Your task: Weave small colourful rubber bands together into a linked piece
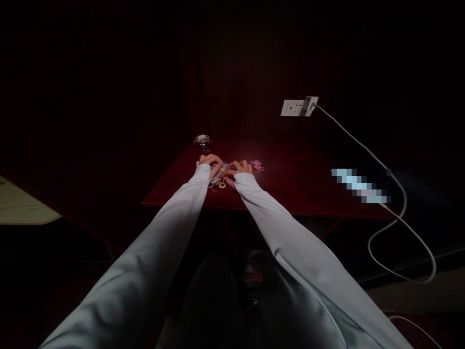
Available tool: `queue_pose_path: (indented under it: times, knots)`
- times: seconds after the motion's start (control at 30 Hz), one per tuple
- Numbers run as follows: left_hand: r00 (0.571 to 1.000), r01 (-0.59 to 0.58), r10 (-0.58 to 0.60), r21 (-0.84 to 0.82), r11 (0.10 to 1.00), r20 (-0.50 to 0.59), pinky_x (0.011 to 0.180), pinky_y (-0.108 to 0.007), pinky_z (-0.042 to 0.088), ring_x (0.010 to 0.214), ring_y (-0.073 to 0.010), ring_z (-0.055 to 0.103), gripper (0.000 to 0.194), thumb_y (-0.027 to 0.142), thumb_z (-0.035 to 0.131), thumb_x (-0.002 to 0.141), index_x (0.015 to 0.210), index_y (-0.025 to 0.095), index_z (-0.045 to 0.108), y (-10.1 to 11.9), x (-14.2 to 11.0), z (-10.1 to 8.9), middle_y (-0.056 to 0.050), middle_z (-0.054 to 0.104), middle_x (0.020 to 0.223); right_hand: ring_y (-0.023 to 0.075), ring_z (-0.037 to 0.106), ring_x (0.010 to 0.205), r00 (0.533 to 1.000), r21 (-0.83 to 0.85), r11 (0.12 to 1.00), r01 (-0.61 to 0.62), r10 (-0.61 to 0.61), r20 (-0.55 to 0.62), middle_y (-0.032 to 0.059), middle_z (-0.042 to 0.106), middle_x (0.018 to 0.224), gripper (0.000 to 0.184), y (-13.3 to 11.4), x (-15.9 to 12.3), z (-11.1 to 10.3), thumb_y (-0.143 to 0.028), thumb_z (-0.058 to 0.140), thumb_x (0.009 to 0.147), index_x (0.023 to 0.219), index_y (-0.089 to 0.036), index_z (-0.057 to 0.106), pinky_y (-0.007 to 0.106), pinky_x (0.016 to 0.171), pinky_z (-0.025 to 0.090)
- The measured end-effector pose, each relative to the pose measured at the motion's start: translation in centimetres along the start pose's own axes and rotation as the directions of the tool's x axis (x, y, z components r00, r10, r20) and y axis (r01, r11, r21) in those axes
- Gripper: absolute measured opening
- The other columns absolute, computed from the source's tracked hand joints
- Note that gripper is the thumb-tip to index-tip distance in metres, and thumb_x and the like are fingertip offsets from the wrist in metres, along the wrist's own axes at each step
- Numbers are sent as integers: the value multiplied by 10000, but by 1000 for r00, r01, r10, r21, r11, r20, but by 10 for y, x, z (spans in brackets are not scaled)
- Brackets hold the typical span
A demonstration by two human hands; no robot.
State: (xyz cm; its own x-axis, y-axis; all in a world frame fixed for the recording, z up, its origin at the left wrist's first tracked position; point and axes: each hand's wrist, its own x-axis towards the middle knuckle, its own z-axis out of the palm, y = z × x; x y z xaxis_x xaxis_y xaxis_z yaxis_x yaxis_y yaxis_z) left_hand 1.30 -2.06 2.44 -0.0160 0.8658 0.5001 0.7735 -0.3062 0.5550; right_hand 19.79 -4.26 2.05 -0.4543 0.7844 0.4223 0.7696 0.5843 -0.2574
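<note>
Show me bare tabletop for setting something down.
Widest: the table between the pink strands and the pixelated object. Smaller: the strip between the left hand and the table's left edge. Crowded: around left hand and right hand, with small rings and a jar behind.

The left sleeve (145, 257) and right sleeve (301, 247) are long, plain and pale grey, with a cool bluish cast in the shadows. Both narrow toward the wrists and crease softly higher up. The left hand (209, 162) and right hand (240, 169) are bare. Dark legwear (212, 286) blurs into shadow.
</note>
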Motion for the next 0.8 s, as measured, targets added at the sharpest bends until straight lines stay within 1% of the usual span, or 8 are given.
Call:
queue_pose_path:
  times: [0.23, 0.37, 0.5, 0.57, 0.67, 0.8]
  knots:
    - [1000, 26, -26, -18, 1000, -2, 1091, -505, 419, 1228, -302, 638, 177, 179, 668, 988, 891, 252, 797, 3, 0, 0, -22, 835, 1212, 334, 490, 1284, 999, 7, 999, -35, 36, -7, 85, 728, 1321, 260, -3, -1, -4, -514, 731, 1048, 1179, -361, 896, 460, 1092, 338]
    - [1000, 26, -27, -36, 999, -8, 1089, -539, 422, 1209, -315, 630, 183, 166, 660, 979, 863, 245, 778, 2, 0, 1, -35, 835, 1192, 345, 501, 1278, 999, -9, 999, -52, 52, -4, 98, 730, 1306, 346, -5, -1, -6, -625, 748, 1009, 1130, -340, 903, 461, 1072, 345]
    - [1000, 24, -24, -46, 999, -3, 1101, -534, 422, 1233, -317, 622, 174, 179, 666, 984, 843, 238, 749, 2, 0, 1, -34, 830, 1183, 359, 501, 1280, 992, -4, 992, -124, 124, 5, 112, 724, 1307, 437, -10, 2, -6, -700, 738, 983, 1060, -301, 899, 459, 1056, 345]
    - [1000, 26, -26, -30, 999, 0, 1102, -529, 420, 1248, -316, 623, 175, 178, 666, 992, 846, 231, 747, 3, 0, 1, -38, 828, 1197, 360, 504, 1271, 984, 29, 984, -175, 175, -7, 112, 722, 1300, 437, -13, 3, -4, -700, 739, 981, 1048, -296, 893, 463, 1051, 346]
    - [1000, 24, -24, -15, 1000, -5, 1095, -522, 420, 1246, -308, 631, 184, 170, 653, 998, 856, 228, 754, 4, 0, 1, -38, 831, 1208, 359, 501, 1267, 971, 80, 968, -236, 238, -17, 105, 722, 1289, 386, -16, 4, -2, -653, 738, 996, 1031, -299, 888, 467, 1054, 342]
    - [1000, 21, -22, -38, 999, -17, 1085, -505, 417, 1224, -299, 634, 182, 180, 646, 982, 860, 236, 768, 4, 0, 1, -24, 840, 1185, 359, 488, 1291, 971, 77, 968, -238, 239, -10, 98, 731, 1295, 318, -17, 4, -1, -560, 730, 1018, 1006, -284, 888, 467, 1072, 333]
